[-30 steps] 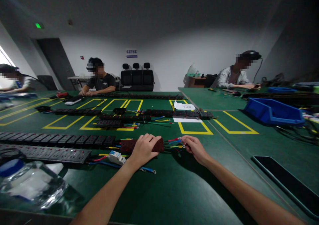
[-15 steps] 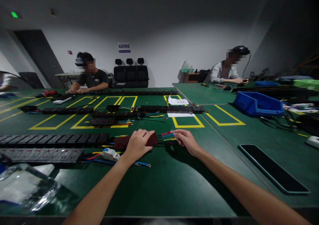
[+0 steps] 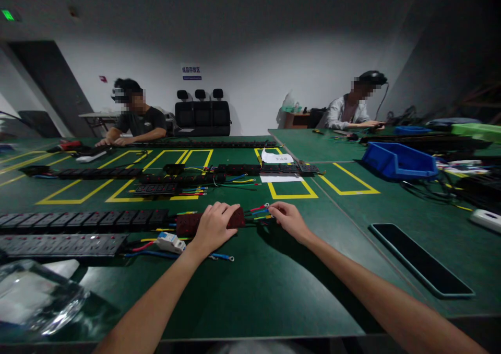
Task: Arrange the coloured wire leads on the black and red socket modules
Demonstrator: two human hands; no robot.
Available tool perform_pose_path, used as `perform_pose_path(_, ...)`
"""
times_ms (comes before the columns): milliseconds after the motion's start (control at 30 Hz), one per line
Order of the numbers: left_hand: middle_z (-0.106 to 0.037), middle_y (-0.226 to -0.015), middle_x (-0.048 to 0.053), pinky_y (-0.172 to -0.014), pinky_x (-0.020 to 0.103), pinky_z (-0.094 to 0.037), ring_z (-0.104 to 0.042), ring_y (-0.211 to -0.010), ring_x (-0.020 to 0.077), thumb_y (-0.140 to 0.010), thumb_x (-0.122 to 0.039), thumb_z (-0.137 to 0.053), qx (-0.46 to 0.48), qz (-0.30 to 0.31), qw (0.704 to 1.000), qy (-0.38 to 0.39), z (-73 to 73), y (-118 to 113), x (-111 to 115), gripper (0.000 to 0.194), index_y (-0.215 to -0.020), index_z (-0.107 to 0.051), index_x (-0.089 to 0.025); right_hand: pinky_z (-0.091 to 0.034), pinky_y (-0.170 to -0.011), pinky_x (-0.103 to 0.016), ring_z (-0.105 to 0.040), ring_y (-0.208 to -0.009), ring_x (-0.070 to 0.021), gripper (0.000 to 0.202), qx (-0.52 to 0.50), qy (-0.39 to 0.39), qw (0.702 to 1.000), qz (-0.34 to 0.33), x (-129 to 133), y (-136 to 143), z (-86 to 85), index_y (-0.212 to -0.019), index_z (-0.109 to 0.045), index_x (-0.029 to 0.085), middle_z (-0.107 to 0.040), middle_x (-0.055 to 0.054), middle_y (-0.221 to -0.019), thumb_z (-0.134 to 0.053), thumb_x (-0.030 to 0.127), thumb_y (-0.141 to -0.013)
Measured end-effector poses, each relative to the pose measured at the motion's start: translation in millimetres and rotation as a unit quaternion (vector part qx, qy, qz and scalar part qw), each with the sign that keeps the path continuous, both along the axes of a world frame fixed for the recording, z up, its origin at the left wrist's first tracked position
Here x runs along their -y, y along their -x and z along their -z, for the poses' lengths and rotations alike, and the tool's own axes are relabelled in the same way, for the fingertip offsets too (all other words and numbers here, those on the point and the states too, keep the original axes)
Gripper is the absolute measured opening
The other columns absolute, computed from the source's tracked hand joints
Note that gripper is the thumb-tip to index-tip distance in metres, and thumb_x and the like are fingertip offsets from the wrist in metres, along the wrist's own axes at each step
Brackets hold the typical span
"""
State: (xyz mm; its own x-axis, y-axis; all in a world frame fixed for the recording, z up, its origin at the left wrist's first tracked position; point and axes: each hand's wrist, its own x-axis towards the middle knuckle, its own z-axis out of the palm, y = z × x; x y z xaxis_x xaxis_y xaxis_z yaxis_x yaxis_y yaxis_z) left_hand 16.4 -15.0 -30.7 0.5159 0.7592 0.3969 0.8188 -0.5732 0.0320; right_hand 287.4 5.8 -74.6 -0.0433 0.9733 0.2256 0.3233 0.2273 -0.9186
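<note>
Left hand [image 3: 215, 225] clasping red block [image 3: 187, 224], right hand [image 3: 289, 220] pinching blue wire [image 3: 259, 212], blue bin [image 3: 381, 162], contents hidden

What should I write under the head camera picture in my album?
Left hand on a dark red block, right hand by the colourful wires, over a green table.

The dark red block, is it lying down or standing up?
Lying down: the dark red block stretches along the table under the left hand.
</note>
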Motion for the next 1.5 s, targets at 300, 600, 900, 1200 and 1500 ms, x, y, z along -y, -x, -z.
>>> perform_pose_path(300, -0.067, -0.117, 0.006, -0.086, 0.039, -0.043, -0.058, -0.107, 0.0275, -0.077, -0.027, -0.083, -0.004, 0.001, 1.0, 0.014, 0.9, -1, 1, 0.066, -0.136, -0.056, -0.024, -0.035, -0.056, -0.027, -0.052, -0.06, -0.0156, 0.025, 0.091, -0.068, 0.994, 0.003, 5, 5, 1.1, -0.077, -0.068, 0.019, -0.061, 0.0, -0.064, -0.063, 0.042, -0.087)
perform_pose_path(600, -0.067, -0.116, 0.005, -0.085, 0.038, -0.042, -0.058, -0.106, 0.027, -0.077, -0.027, -0.083, -0.007, 0.003, 1.0, 0.011, 0.5, -1, 0, 0.065, -0.135, -0.056, -0.024, -0.036, -0.057, -0.029, -0.053, -0.059, -0.0164, 0.021, 0.12, -0.121, 0.985, 0.002, 13, 4, -6.4, -0.079, -0.068, 0.02, -0.064, -0.002, -0.067, -0.063, 0.038, -0.088)
perform_pose_path(900, -0.067, -0.116, 0.005, -0.085, 0.038, -0.042, -0.058, -0.106, 0.0267, -0.077, -0.027, -0.082, 0.002, 0.01, 1.0, 0.014, 1.0, 1, 0, 0.064, -0.135, -0.056, -0.024, -0.037, -0.056, -0.028, -0.055, -0.061, -0.0165, 0.024, 0.109, -0.097, 0.989, 0.001, 9, 3, -0.5, -0.08, -0.068, 0.019, -0.063, -0.002, -0.067, -0.062, 0.04, -0.089)
perform_pose_path(1200, -0.067, -0.116, 0.005, -0.084, 0.038, -0.042, -0.058, -0.106, 0.0267, -0.077, -0.025, -0.082, 0.002, 0.012, 1.0, 0.02, 0.4, 0, 1, 0.063, -0.134, -0.056, -0.024, -0.037, -0.057, -0.028, -0.055, -0.061, -0.0169, 0.026, 0.116, -0.092, 0.989, 0.007, 10, 4, -2.0, -0.078, -0.069, 0.018, -0.064, -0.002, -0.067, -0.062, 0.041, -0.088)
perform_pose_path(1500, -0.068, -0.114, 0.005, -0.083, 0.037, -0.042, -0.059, -0.104, 0.0266, -0.075, -0.025, -0.083, 0.009, 0.02, 1.0, 0.011, 2.0, 1, 0, 0.065, -0.134, -0.056, -0.024, -0.037, -0.056, -0.028, -0.055, -0.061, -0.0166, 0.028, 0.106, -0.082, 0.991, -0.006, 8, 3, -1.7, -0.077, -0.069, 0.018, -0.063, -0.002, -0.066, -0.062, 0.043, -0.087)
